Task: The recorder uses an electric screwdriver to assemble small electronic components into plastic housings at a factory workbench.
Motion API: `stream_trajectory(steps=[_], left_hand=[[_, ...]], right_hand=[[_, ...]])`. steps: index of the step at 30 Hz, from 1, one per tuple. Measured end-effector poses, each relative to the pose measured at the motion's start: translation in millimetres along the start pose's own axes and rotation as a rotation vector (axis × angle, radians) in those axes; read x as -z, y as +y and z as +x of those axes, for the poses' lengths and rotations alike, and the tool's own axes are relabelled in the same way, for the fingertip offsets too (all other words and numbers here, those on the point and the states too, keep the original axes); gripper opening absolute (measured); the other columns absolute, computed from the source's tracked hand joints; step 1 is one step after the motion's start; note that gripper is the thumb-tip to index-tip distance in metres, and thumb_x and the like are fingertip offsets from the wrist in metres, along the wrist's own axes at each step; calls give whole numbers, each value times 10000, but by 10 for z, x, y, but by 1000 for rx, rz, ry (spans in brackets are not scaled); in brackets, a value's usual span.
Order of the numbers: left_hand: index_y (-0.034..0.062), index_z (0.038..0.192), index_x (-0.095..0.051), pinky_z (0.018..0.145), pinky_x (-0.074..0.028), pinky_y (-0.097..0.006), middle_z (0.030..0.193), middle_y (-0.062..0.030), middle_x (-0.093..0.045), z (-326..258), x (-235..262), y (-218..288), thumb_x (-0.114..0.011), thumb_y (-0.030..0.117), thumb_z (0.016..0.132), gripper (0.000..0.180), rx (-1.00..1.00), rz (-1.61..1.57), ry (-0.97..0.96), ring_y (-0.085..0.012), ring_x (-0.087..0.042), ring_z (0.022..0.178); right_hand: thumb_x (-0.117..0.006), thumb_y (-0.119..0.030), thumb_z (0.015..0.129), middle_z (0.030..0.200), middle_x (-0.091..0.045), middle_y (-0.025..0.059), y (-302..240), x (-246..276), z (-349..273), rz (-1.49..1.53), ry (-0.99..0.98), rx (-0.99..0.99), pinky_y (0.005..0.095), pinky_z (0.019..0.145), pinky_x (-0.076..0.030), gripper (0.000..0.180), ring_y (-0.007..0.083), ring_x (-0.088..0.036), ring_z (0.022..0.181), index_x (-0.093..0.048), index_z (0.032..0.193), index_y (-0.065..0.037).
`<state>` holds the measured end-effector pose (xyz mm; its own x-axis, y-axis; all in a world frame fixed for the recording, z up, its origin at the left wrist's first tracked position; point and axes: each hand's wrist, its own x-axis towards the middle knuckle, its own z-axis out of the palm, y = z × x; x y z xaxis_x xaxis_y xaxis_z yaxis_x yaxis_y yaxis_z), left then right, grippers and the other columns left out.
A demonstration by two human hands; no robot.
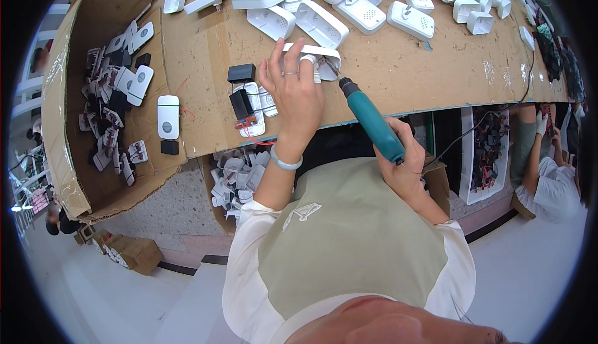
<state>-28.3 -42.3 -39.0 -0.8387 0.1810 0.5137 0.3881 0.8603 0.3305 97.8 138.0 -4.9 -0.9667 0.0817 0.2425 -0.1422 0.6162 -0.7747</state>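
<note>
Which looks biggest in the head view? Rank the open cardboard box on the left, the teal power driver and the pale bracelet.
1. Open cardboard box
2. Teal power driver, in the right hand
3. Pale bracelet

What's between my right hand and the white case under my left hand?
In the head view, a green drill reaches from your right hand to the white case.

Screwdriver: smooth plastic, metal bit. Housing: smooth plastic. Box: matt, rough-edged cardboard.
</note>
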Motion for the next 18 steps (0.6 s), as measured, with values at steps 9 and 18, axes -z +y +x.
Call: stream_trajectory(steps=[9, 18], left_hand=[[-7, 903, -616, 1120, -256, -568, 1380, -102, -558, -2, -6, 9, -624, -46, 737, 170, -4, 18, -7, -373, -421, 1380], [-10, 911, -613, 1116, -256, -580, 1378, -103, -557, -8, -21, 4, -627, -47, 734, 181, -5, 21, 0, -377, -414, 1384]], right_hand=[[-719, 74, 696, 934, -664, 139, 21, 4, -16, -58, 4, 31, 349, 685, -530, 474, 318, -674, 790, -587, 1139, -30], [-715, 73, 823, 995, -688, 131, -18, 127, -46, -9, 4, 85, 280, 739, -529, 371, 208, -686, 814, -600, 1171, 14]])
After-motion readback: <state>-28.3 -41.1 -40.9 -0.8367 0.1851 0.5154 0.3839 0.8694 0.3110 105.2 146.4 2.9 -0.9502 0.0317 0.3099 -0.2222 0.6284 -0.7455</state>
